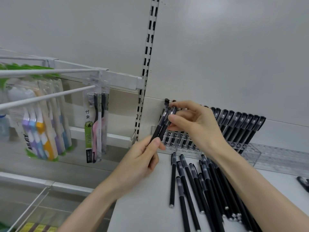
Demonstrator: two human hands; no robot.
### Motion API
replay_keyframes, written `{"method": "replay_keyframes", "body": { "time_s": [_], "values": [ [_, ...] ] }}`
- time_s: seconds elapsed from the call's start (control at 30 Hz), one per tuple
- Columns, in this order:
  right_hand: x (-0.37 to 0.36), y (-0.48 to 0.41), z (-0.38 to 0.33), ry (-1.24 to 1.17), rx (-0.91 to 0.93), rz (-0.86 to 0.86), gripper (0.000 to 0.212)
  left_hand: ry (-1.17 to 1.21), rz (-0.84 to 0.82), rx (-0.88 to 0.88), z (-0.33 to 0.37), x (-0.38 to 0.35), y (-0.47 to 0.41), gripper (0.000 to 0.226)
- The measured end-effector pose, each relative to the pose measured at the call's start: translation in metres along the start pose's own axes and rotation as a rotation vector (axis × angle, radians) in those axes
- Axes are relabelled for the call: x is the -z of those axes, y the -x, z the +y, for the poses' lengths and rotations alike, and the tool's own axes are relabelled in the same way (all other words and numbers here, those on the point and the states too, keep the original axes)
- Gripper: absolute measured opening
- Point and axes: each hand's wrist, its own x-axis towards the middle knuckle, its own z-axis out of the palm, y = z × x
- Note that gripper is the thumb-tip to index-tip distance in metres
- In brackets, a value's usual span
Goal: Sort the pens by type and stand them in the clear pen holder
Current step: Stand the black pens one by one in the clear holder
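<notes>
Curling its fingers round perhaps three black capped pens [160,128], the left hand [142,159] holds them while fingers of the right hand [194,124] pinch their caps beside the clear pen holder [181,149].

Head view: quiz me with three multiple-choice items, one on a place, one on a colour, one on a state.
1. Where do the loose pens lie? A on the shelf before the holder; B in a basket; C on hooks.
2. Pen colour? A blue; B black; C red.
3. The left hand is: A flat and empty; B out of view; C gripping a bunch of pens.
Answers: A, they lie scattered on the shelf; B, every barrel is black; C, its fingers curl round the bunch's lower ends, while the right hand pinches the tops.
</notes>
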Motion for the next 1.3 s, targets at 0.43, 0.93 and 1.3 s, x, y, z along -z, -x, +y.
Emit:
{"method": "replay_keyframes", "body": {
  "time_s": [0.43, 0.93, 1.3],
  "values": [
    [0.014, -0.026, 0.001, 0.176, 0.214, 0.342, 0.029, 0.232, 0.169, 0.112, 0.0, 0.007, 0.0, 0.033],
    [0.002, -0.034, 0.015, 0.239, 0.2, 0.266, 0.026, 0.144, 0.128, 0.069, -0.002, 0.008, 0.0, 0.03],
    [0.006, -0.031, 0.025, 0.36, 0.176, 0.232, 0.025, 0.101, 0.102, 0.051, -0.001, 0.006, -0.001, 0.03]
  ]
}}
